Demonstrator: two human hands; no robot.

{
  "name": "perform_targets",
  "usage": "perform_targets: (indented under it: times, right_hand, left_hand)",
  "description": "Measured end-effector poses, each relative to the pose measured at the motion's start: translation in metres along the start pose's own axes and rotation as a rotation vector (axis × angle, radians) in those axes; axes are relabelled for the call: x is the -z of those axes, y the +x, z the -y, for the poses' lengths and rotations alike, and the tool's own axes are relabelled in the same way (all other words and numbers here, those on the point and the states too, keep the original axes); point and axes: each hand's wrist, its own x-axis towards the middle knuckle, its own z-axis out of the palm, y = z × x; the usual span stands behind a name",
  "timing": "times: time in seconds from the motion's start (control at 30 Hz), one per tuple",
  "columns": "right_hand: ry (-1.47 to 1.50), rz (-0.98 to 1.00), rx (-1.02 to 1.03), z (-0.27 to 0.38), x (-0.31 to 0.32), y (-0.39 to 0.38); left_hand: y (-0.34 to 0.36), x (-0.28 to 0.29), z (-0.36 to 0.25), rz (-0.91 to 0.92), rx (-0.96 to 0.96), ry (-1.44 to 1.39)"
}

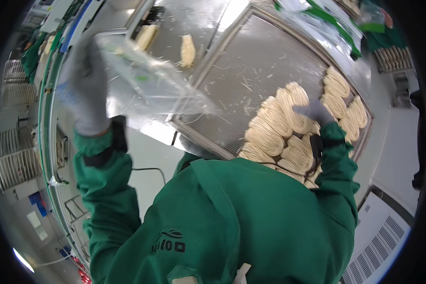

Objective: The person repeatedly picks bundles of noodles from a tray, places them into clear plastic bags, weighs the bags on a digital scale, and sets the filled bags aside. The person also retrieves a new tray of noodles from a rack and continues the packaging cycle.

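Clear plastic bag [149,85], with a green mark on it, stretches out from my left hand [87,78], which is raised at the left in a grey glove. The fingers there are blurred but look closed on the bag's edge. My right hand [317,112], also gloved in grey, is down among pale noodle bundles, its fingers round the edge of one folded noodle bundle [292,106]; part of the fingers is hidden. The bundles lie in overlapping rows on a metal mesh tray [232,71], which carries loose noodle scraps too.
On the steel table past the tray's left side lie a single noodle bundle [187,50] and another bundle [146,37]. Green-and-clear plastic packaging [324,21] rests beyond the tray's far edge. A green-edged conveyor [49,104] runs along the left. A white vented cabinet [376,236] stands at lower right.
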Motion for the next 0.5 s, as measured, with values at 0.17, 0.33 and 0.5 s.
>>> perform_targets:
  times: [0.17,0.33,0.5]
  right_hand:
    - [-0.196,-0.310,-0.076,0.076,-0.037,-0.050]
    - [0.578,-0.250,0.246,0.211,-0.074,-0.104]
    - [-0.511,-0.771,0.675,0.274,-0.147,-0.070]
  left_hand:
    - [-0.006,-0.035,0.005,0.032,-0.121,0.326]
    - [-0.010,-0.054,-0.013,0.091,-0.115,0.083]
    - [-0.012,-0.042,-0.031,0.248,0.044,-0.259]
